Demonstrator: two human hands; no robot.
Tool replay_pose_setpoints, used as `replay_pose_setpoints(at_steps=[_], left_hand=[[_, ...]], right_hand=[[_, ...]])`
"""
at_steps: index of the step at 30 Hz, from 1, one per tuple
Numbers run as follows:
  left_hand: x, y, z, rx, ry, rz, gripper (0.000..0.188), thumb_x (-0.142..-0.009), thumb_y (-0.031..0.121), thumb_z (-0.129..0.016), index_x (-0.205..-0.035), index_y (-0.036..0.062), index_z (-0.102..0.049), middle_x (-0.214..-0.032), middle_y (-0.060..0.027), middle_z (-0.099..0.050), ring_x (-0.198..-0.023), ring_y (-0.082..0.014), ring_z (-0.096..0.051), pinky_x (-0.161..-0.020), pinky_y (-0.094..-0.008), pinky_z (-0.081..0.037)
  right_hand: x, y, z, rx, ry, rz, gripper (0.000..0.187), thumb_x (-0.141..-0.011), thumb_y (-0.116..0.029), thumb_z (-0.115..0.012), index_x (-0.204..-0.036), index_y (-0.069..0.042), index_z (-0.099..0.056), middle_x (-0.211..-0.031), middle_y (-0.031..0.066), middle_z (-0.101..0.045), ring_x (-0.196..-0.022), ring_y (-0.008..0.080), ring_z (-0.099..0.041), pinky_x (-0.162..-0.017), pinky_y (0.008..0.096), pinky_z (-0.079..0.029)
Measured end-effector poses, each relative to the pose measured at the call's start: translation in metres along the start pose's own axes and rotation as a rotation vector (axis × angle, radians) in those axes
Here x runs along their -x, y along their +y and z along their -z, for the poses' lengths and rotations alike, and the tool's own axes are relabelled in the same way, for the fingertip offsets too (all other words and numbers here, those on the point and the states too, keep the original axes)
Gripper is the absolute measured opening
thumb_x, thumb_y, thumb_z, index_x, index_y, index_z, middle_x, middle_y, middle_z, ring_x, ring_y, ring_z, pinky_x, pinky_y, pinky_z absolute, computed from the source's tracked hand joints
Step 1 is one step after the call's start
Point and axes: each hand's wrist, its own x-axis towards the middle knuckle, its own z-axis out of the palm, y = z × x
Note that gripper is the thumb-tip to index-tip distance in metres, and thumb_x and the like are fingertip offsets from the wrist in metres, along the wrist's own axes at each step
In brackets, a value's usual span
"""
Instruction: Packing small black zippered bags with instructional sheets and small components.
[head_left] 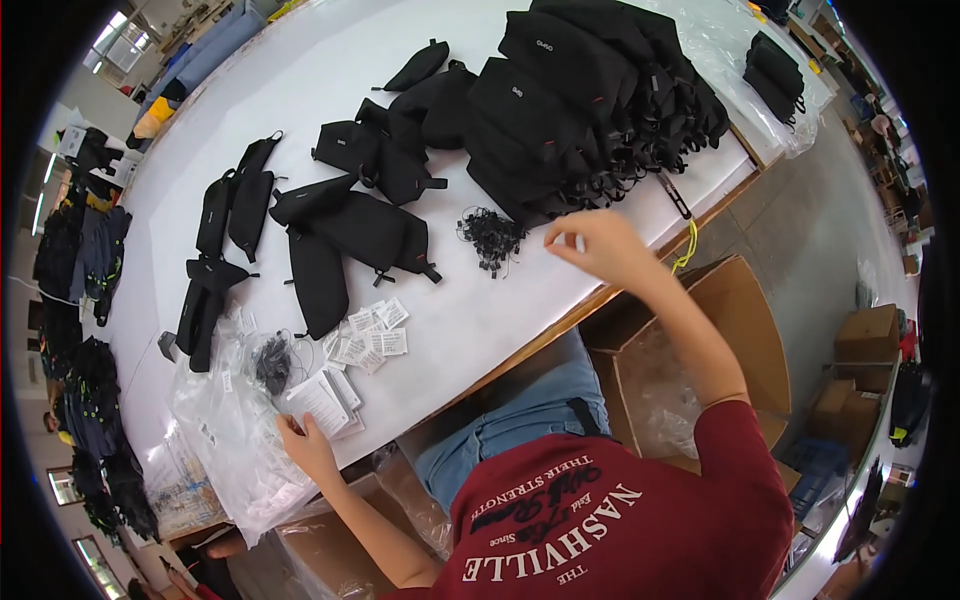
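Observation:
My left hand (pixel 308 450) rests at the near edge of the table, thumb and fingers slightly apart, beside a stack of white printed cards (pixel 322 402) and over clear plastic bags (pixel 235 440). My right hand (pixel 605 248) is raised over the table edge, its thumb and fingers curled into a pinch; whatever they hold is too small to make out. Just left of it lies a heap of small black cord loops with tags (pixel 490 240). A second dark tangle of cords (pixel 272 365) sits by the cards, with loose white labels (pixel 370 335) spread beside it.
Black fabric pouches (pixel 350 230) lie across the middle of the white table (pixel 440 340). A large stack of black bags (pixel 545 110) fills the far right, with a black-handled tool (pixel 676 195) and yellow cord (pixel 687 245) near it. An open cardboard box (pixel 745 320) stands below the edge.

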Motion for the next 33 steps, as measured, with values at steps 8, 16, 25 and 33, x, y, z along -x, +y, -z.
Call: replay_pose_setpoints(at_steps=[8, 16, 25, 33], left_hand=[[0.044, 0.038, 0.006, 0.739, 0.026, -0.042, 0.039, -0.092, 0.013, -0.059, -0.122, -0.0093, -0.045, -0.116, -0.015, -0.054, -0.104, -0.02, -0.052, -0.094, -0.0301, -0.039], [0.061, 0.035, -0.017, 0.918, -0.042, 0.056, 0.037, -0.09, 0.009, -0.06, -0.122, -0.0039, -0.047, -0.114, -0.011, -0.055, -0.103, -0.0171, -0.051, -0.093, -0.0284, -0.039], [0.069, 0.054, -0.024, 0.933, -0.204, -0.018, 0.034, -0.09, 0.008, -0.06, -0.12, -0.0025, -0.047, -0.108, -0.0087, -0.055, -0.098, -0.0157, -0.05, -0.091, -0.0274, -0.037], [0.078, 0.054, -0.035, 0.908, -0.17, 0.235, 0.055, -0.091, 0.016, -0.06, -0.135, -0.004, -0.035, -0.127, -0.0129, -0.045, -0.114, -0.0189, -0.044, -0.099, -0.0294, -0.034]], right_hand=[[0.007, 0.014, -0.114, -0.005, 0.063, -0.33, 0.02, -0.078, -0.025, -0.069, -0.09, -0.012, -0.058, -0.063, 0.0046, -0.061, -0.065, 0.0261, -0.061, -0.06, 0.0388, -0.045], [-0.003, -0.017, -0.07, -0.192, 0.14, -0.343, 0.016, -0.078, -0.024, -0.069, -0.082, -0.011, -0.061, -0.066, 0.003, -0.061, -0.066, 0.0231, -0.06, -0.061, 0.036, -0.046], [0.001, 0.017, -0.108, 0.086, 0.062, -0.239, 0.016, -0.078, -0.022, -0.068, -0.081, -0.007, -0.059, -0.077, 0.005, -0.061, -0.07, 0.0241, -0.059, -0.063, 0.0355, -0.046], [-0.034, -0.039, -0.04, -0.564, 0.356, 0.045, 0.007, -0.084, -0.005, -0.065, -0.086, -0.002, -0.06, -0.104, 0.0045, -0.061, -0.069, 0.0107, -0.058, -0.06, 0.0225, -0.045]])
